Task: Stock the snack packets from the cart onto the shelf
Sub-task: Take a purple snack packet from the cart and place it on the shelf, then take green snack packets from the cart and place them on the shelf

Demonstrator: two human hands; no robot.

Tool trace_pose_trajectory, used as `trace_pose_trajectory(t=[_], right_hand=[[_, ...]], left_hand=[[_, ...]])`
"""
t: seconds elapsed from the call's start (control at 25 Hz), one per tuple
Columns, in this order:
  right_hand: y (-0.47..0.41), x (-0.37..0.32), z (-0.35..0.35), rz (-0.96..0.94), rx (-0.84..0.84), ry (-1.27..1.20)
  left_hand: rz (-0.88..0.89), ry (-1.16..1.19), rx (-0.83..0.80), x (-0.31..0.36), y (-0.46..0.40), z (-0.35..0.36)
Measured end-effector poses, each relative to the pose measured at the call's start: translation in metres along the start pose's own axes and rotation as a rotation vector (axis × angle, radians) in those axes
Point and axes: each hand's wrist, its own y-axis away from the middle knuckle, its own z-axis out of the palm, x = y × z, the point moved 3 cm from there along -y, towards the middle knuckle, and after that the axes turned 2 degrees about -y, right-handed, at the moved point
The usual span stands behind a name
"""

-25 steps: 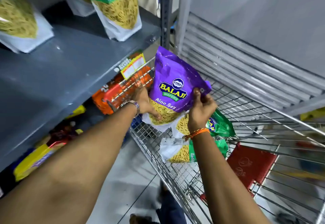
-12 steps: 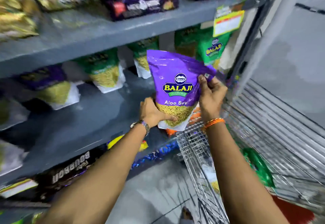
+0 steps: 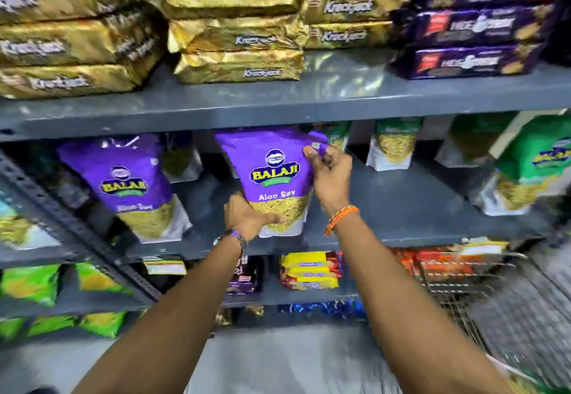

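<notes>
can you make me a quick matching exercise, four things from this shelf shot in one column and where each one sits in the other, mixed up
Things:
1. held Aloo Sev packet
2. gold Krackjack packs
3. green Balaji packet
4. wire cart

Places:
A. stacked on the upper shelf
B. lower right, on the floor beside the shelving
C. between the left hand and right hand, at the middle shelf
D. far right of the middle shelf

Pairs: 1-C, 2-A, 3-D, 4-B

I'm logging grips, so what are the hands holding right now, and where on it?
Both hold the purple Aloo Sev packet: the left hand grips its bottom edge, the right hand pinches its upper right corner.
</notes>
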Motion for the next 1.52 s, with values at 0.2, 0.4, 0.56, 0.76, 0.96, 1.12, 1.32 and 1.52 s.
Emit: trace_pose_trajectory(t=[0.2, 0.4, 0.56, 0.76, 0.96, 1.12, 1.32, 1.52], right_hand=[[-0.003, 0.035, 0.081, 0.107, -0.113, -0.017], [-0.007, 0.056, 0.115, 0.153, -0.129, 0.004], [-0.014, 0.059, 0.118, 0.189, -0.141, 0.020], [-0.010, 0.047, 0.087, 0.207, -0.162, -0.001], [0.004, 0.021, -0.009, 0.185, 0.004, -0.060], [0.028, -0.011, -0.130, 0.122, 0.247, -0.068], [0.111, 0.002, -0.296, 0.170, 0.619, -0.076], [0.234, 0.059, -0.442, 0.310, 1.220, -0.027]], left_hand=[[-0.041, 0.093, 0.153, -0.049, -0.029, -0.053], [-0.085, 0.126, 0.205, -0.081, -0.053, -0.066], [-0.052, 0.141, 0.245, -0.090, -0.057, -0.065], [-0.032, 0.325, 0.345, -0.087, -0.022, -0.052], [0.213, 0.454, 0.526, -0.030, 0.055, -0.009], [0.307, 0.524, 0.228, 0.042, 0.092, 0.068], [0.448, 0.301, -0.215, 0.102, 0.128, 0.196], [0.573, -0.121, -0.860, 0.122, 0.189, 0.360]])
